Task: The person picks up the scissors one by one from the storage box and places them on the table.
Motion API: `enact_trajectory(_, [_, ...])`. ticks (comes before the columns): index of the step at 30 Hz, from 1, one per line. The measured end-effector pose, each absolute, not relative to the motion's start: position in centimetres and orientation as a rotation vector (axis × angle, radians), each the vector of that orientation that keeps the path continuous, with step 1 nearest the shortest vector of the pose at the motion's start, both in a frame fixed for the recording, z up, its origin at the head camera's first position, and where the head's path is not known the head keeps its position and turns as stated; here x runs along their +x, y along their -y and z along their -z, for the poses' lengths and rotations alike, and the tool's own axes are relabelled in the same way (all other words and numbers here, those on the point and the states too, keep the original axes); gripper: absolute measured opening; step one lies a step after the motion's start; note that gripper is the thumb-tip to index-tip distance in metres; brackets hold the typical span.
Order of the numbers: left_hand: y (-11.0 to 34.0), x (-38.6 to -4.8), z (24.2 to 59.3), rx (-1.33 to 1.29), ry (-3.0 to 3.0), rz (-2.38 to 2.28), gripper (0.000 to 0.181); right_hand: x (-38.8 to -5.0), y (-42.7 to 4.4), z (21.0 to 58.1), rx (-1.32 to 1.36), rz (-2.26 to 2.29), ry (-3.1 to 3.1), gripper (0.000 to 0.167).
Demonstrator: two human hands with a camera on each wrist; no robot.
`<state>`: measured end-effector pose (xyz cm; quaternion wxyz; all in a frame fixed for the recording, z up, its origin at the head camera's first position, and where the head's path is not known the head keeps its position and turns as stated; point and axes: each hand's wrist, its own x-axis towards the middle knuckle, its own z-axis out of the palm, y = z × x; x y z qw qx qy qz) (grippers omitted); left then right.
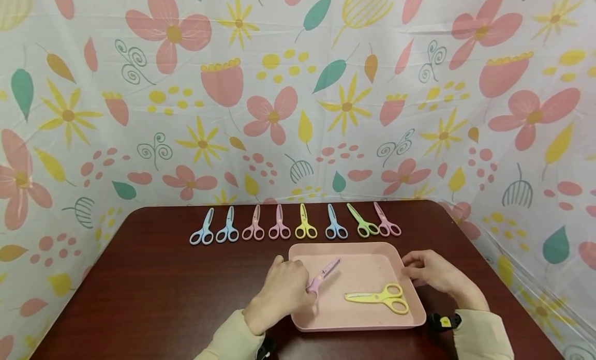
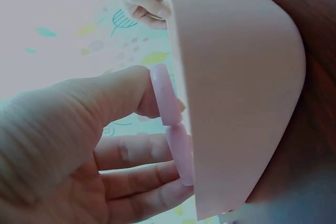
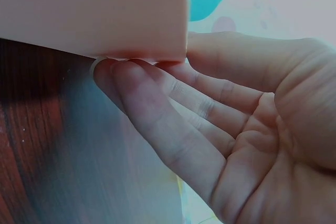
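Over the left part of a pink tray (image 1: 358,323), my left hand (image 1: 281,293) holds purple scissors (image 1: 321,278) by the handle loops, blades pointing up and away to the right. In the left wrist view, the thumb and fingers pinch the purple loops (image 2: 167,98) beside the tray's wall (image 2: 236,77). My right hand (image 1: 437,272) grips the tray's right side. Seen from the right wrist, its fingers (image 3: 152,108) reach beneath the bottom edge and the thumb rests against the side. Yellow scissors (image 1: 384,296) lie inside the tray, blades to the left.
Behind the tray, several scissors stand in a row along the far table edge: blue (image 1: 202,227), pink (image 1: 253,224), purple (image 1: 279,223), yellow (image 1: 305,223), green (image 1: 363,220) and others. A flower-patterned curtain (image 1: 298,101) hangs past the dark wooden table (image 1: 153,277).
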<state>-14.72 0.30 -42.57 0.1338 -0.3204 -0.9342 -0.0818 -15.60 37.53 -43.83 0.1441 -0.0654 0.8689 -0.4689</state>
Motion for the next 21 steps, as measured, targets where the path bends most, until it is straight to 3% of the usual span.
enact_trajectory(21, [5.2,-17.4,40.2,-0.697,2.642,0.516,0.037,-15.3,-37.3,43.9,-0.130,1.298,-2.583,0.024])
